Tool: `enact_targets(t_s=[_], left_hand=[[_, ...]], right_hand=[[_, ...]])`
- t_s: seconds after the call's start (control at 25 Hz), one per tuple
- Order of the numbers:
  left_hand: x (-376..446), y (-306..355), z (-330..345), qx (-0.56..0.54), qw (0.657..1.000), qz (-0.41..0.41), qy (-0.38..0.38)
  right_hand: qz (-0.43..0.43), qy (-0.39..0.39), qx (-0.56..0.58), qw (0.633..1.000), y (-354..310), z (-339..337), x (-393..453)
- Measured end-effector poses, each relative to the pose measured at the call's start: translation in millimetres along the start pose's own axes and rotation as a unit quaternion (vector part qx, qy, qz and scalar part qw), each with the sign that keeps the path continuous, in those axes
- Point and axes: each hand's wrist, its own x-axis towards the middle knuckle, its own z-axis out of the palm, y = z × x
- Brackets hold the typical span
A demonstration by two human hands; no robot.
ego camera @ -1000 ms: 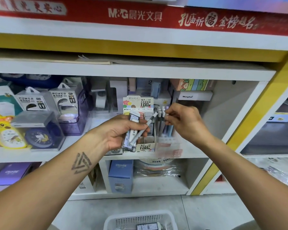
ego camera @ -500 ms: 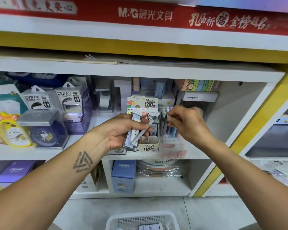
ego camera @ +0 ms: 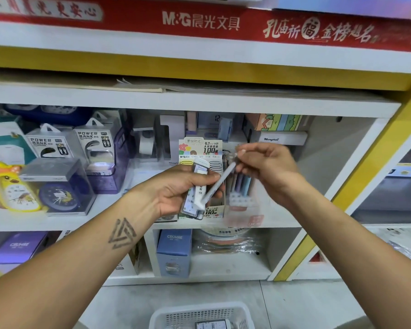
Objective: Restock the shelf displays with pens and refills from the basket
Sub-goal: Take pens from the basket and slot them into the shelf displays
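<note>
Both hands up before the middle shelf, sharing one pen.

Left hand clamped round flat white-and-lilac refill packs, thumb over them. Slim pale lilac pen slanting from 7 to 1 o'clock, low end against the packs, top end pinched by curled fingers of right hand. Behind, at 12 o'clock, printed cardboard lead display box; clear holder of pastel pens at 3 o'clock of it. White perforated plastic basket at 6 o'clock on the floor, one pack inside.
</note>
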Motion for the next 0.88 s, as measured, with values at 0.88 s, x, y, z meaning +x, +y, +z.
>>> enact_targets(t_s=[0.88], left_hand=[[-5, 2, -2, -0.076, 0.997, 0.005, -0.021]], right_hand=[[-0.165, -0.003, -0.439, 0.883, 17, -20, 5]])
